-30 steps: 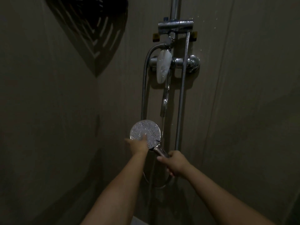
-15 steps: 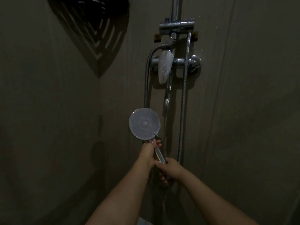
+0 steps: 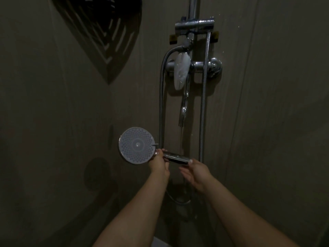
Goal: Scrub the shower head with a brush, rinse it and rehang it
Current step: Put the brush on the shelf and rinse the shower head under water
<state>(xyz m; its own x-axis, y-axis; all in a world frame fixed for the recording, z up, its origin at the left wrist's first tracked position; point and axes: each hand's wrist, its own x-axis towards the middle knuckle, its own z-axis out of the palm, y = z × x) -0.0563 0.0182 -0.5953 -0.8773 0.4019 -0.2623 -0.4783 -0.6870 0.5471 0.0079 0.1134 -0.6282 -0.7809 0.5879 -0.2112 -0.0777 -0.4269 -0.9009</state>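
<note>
A dim wall (image 3: 267, 139) carries the shower fittings: a chrome riser pipe (image 3: 194, 8), a chrome mixer valve (image 3: 211, 65) with a white lever (image 3: 181, 70), and a dark slotted corner shelf (image 3: 106, 32) mounted upper left.

A single wide-angle camera worn on the person's head supplies the only view, so no second view shares any part of the scene. It faces forward into the corner of a dim shower stall, where two plain walls meet left of centre, and tilts slightly downward. Both forearms enter from the bottom edge and reach away toward the middle of the frame. The chrome vertical riser pipe (image 3: 194, 8) runs off the top edge, right of centre. The dark slotted corner shelf (image 3: 106, 32) fills the upper left, seen from below. The walls stand close, about at arm's reach.
</note>
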